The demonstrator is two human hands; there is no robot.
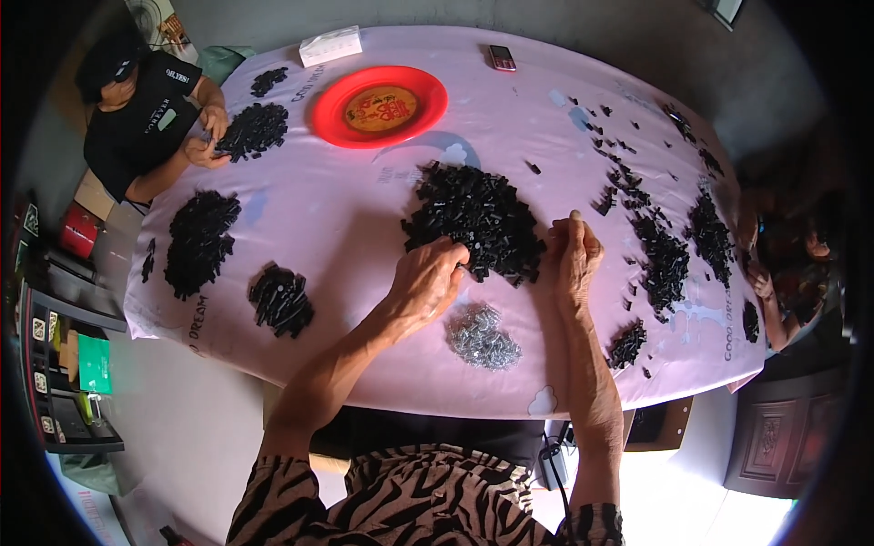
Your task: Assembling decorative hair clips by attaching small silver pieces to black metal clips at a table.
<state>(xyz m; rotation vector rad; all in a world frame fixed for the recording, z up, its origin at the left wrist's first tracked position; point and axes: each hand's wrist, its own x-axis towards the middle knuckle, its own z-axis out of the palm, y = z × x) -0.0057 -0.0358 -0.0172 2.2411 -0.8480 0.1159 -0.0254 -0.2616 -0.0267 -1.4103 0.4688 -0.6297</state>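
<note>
A large heap of small black plastic pieces (478,218) lies in the middle of the table before me. My left hand (430,280) is at the heap's near left edge, its fingers curled together against the pieces; what they grip is hidden. Just off the heap's right side is my right hand (577,255), raised a little, with thumb and fingertips pressed together. Anything in that pinch is too small to make out. Between my forearms lies a small pile of shiny, clear or silvery little parts (485,338), untouched by either hand.
A pink printed cloth (364,318) covers the table. Beyond the heap are a red round tray (332,123), a white box (330,44) and a phone (502,58). Other black piles (202,241) lie left and right. A person (146,114) works at the left, another at the right edge.
</note>
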